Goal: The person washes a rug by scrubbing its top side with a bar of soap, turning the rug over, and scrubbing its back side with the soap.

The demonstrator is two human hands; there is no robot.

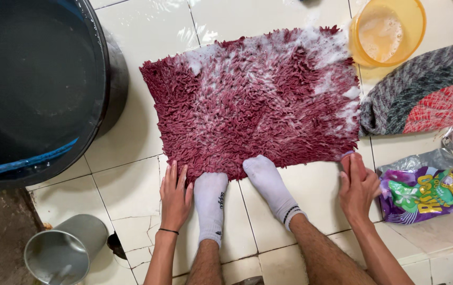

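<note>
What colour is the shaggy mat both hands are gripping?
Dark red shaggy mat, streaked with white soap foam; the head view shows it.

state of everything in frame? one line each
Rug: flat on tiles, soapy, both socked feet on near edge.
Left hand: flat on rug's near edge.
Right hand: gripping rug's near right corner.
Barrel: full of water.
Orange tub: upright, suds inside.
Metal cup: tipped sideways.
Detergent bag: torn open.
Cloth: folded.

Your maroon shaggy mat (253,103) was streaked with white foam. At upper right sat an orange bowl (388,31); below it, a grey-and-red striped cloth (411,95) and a purple packet (423,192).
</note>
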